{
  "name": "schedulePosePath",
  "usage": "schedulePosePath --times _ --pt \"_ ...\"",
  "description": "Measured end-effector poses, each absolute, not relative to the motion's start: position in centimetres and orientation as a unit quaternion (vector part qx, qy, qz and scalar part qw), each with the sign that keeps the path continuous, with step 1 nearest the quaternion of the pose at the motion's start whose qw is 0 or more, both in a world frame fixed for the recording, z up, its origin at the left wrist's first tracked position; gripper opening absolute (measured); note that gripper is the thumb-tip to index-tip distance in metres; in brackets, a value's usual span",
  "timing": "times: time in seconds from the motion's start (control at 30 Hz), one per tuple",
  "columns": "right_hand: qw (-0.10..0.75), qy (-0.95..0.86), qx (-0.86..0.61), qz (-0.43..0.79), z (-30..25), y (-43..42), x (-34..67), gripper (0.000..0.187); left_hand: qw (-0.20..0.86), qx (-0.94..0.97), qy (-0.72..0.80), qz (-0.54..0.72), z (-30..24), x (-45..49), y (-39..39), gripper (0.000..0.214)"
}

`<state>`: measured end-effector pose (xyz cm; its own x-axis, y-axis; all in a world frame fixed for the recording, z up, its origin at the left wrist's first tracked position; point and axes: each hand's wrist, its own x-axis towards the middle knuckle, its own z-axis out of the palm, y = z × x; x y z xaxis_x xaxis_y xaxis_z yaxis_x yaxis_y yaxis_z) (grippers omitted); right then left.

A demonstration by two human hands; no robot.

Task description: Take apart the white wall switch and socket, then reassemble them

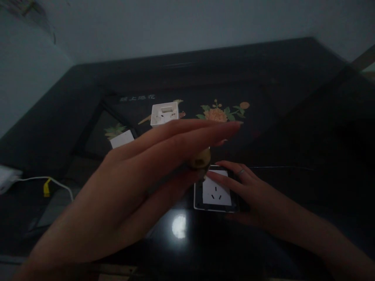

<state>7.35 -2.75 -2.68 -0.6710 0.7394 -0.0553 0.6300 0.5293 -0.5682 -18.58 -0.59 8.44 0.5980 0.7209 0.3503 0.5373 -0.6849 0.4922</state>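
Large in the foreground, my left hand (140, 168) pinches a small yellow-brown rounded piece (200, 159) between thumb and fingers. A dark hollow shows in its end; its lower part is hidden, and I cannot make out its kind. Below it on the table lies a wall socket (217, 191) with a white face, slots and a dark frame. My right hand (249, 187) grips this socket from the right, fingers on its top edge and thumb side low at its right. A ring is on one finger.
The dark glossy table (293, 117) has a printed flower design. Beyond my left hand stand a white socket box (165, 113) and a white plate (122, 139), both partly covered. At left are a white cable (63, 184) with a yellow tag (47, 188) and a white block (8, 177).
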Motion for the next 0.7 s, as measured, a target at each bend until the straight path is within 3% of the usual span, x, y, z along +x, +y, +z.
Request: schedulePosePath --times 0.1,0.27,0.47,0.63,0.7 --pt "0.103 -0.87 -0.39 0.284 -2.76 -2.71 7.33 0.102 0.169 0.889 0.356 0.234 8.52 -19.05 -0.52 0.041" --pt "0.101 -0.867 -0.392 0.289 -2.76 -2.62 7.28 0.099 0.122 0.879 0.349 0.301 8.03 -18.7 -0.18 0.021" --pt "0.094 -0.871 -0.393 0.279 -2.72 -2.73 7.28 0.103 0.169 0.891 0.361 0.215 8.68 -19.15 -0.66 0.042" --pt "0.09 -0.866 -0.397 0.289 -2.6 -2.69 7.26 0.101 0.13 0.867 0.372 0.304 7.89 -18.4 -0.42 0.019" --pt "0.09 -0.866 -0.397 0.289 -2.6 -2.67 7.28 0.1 0.134 0.867 0.358 0.32 7.74 -18.32 -0.21 0.021"
